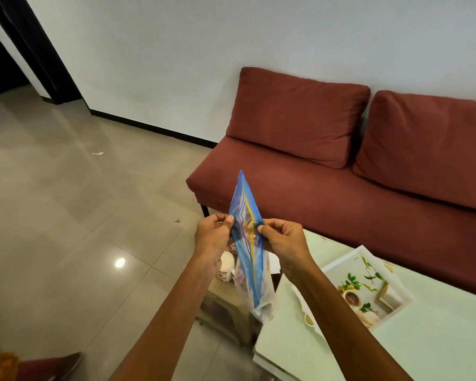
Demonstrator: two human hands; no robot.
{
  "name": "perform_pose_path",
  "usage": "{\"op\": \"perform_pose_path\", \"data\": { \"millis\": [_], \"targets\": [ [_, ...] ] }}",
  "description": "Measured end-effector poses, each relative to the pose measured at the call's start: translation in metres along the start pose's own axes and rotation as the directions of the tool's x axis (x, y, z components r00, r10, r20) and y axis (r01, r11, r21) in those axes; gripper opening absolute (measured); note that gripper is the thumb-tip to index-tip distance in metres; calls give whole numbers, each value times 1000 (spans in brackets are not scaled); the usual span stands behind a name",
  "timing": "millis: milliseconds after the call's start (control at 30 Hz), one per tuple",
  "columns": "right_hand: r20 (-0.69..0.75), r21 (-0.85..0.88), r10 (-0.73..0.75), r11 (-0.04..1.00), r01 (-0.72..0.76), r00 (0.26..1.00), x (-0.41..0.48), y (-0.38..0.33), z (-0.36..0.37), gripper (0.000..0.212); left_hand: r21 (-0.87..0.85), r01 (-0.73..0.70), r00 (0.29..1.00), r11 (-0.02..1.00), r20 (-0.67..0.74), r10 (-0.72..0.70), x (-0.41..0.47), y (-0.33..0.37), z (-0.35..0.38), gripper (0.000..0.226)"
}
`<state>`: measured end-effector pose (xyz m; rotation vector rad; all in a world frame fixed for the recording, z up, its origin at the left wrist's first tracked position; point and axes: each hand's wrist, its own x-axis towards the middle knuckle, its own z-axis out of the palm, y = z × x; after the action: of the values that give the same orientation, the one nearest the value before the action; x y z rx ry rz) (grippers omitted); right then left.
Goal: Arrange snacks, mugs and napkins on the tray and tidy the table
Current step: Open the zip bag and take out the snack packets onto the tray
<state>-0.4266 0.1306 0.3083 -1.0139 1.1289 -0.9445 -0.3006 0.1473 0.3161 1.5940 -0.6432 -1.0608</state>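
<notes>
Step in hand, by judgement: opening the mouth of the zip bag (248, 243) to get the snacks out for the tray (344, 257).

Left grip (212, 237) closed in a pinch on the left lip of the bag, thumb on top. Right grip (283, 240) closed in a pinch on the right lip, just across from it. Both pinches near the middle of the blue strip, with the mouth upward and edge-on to the camera. Zip between the two pinches parted or sealed: not possible to tell.

Bag held in the air, touching only the fingers, hanging over the gap between the pale desk (423, 339) and a low side table (221, 301) with a white patterned mug (227, 264). Contents low in the bag, dim through the plastic, not clear enough to name. Tray on the desk to the right of the bag, near but apart, with a flower print on its floor and no snacks on the part in view.

To do it well:
- Keep each pinch just below the coloured strip, on one wall only, never on both walls together.
- Pull the two sides straight apart, slowly, from the middle outward.
- Keep the mouth up and the heavy bottom down, to avoid a spill onto the floor.
- Better to shift over the desk or the tray before opening wide.
- Avoid a sharp tug: thin plastic, likely to tear or to slip out of the fingers.
- After opening, support the bottom with one grip and tip gently into the tray.
</notes>
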Motion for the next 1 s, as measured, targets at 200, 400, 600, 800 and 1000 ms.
{"op": "perform_pose_path", "data": {
  "millis": [200, 400, 600, 800, 1000],
  "targets": [
    [61, -546, -303, 788, 286, 951, -14, 8, -15, 32, 108, -107, 989, 988, 110, 95, -9, 1, -2, 14],
    [677, -696, -588, -314, 646, 443, -18, 7, -36, 57, 184, -185, 974, 965, 165, 156, -12, 5, -9, 18],
    [893, -348, -442, -560, 752, 84, -9, 3, -48, 19, 176, -224, 968, 959, 154, 198, -10, 8, -8, 25],
    [944, -240, -328, -597, 765, 41, -5, 6, -76, 21, 237, -242, 969, 941, 17, 246, 0, 13, -4, 29],
    [919, -346, -359, -543, 765, 161, -16, 24, -130, 23, 282, -202, 961, 938, -127, 245, 10, 17, 1, 27]
  ]
}}
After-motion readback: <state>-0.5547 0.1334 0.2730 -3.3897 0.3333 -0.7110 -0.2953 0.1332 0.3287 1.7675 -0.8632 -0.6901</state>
